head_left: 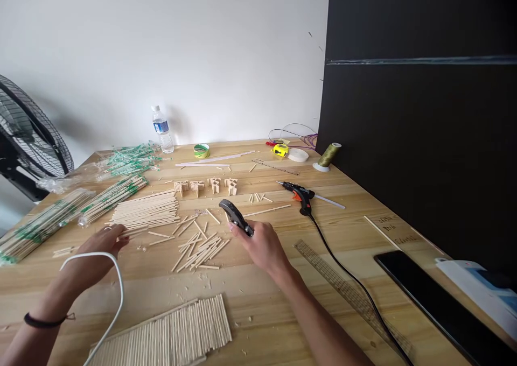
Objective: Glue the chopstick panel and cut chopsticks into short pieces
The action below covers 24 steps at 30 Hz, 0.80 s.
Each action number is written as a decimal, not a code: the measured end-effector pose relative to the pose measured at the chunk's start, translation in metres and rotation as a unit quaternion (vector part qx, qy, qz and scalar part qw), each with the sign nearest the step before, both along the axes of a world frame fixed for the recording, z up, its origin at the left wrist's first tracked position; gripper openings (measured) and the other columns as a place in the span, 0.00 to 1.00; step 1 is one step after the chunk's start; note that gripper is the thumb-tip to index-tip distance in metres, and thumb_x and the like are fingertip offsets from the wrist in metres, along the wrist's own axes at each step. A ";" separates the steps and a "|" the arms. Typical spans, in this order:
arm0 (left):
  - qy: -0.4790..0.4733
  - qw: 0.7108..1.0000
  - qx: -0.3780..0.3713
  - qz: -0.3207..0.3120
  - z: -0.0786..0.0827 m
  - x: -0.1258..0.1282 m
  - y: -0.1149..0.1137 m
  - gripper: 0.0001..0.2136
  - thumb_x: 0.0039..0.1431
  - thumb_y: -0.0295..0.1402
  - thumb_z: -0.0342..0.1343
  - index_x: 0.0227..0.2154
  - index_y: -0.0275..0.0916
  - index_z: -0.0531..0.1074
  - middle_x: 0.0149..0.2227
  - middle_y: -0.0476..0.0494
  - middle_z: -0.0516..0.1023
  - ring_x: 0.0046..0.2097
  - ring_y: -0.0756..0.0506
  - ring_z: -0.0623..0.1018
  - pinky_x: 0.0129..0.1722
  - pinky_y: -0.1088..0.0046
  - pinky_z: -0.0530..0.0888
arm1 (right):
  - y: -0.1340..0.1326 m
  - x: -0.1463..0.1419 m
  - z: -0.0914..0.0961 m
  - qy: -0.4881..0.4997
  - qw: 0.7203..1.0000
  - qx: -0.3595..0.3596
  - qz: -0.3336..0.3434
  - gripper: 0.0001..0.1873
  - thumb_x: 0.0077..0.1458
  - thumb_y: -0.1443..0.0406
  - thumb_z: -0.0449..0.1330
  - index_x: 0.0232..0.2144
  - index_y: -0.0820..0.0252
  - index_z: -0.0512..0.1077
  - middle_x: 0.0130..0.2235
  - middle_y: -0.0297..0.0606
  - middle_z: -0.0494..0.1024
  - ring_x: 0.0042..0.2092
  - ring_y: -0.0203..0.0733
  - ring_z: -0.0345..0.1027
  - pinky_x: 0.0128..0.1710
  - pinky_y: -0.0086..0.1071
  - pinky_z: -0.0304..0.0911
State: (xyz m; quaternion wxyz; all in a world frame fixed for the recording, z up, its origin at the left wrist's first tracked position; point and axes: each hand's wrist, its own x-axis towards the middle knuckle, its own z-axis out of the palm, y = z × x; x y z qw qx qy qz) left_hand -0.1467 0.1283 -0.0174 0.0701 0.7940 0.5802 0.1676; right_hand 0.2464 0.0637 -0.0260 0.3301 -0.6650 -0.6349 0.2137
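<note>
My left hand is at the near left edge of a layer of long wooden sticks, its fingers curled onto the end of a stick. My right hand is closed around a black hand tool with a curved handle; its working end is hidden, so I cannot tell its exact kind. Short cut sticks lie in a loose heap between my hands. Closest to me is a flat panel of sticks set side by side. Several small stick assemblies stand in a row farther back.
A black glue gun lies to the right, its cable running forward past a clear ruler and a phone. Bundled sticks, a water bottle and a fan are at left. A white cable crosses my left wrist.
</note>
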 end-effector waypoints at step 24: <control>-0.166 0.961 0.032 -0.219 -0.007 0.103 -0.066 0.09 0.69 0.30 0.53 0.50 0.42 0.69 0.44 0.43 0.75 0.39 0.46 0.75 0.39 0.72 0.73 | -0.028 -0.031 0.007 0.503 0.851 -0.004 0.150 0.14 0.55 0.56 0.70 0.27 0.58 0.74 0.19 0.28 0.73 0.19 0.33 0.65 0.22 0.28 0.63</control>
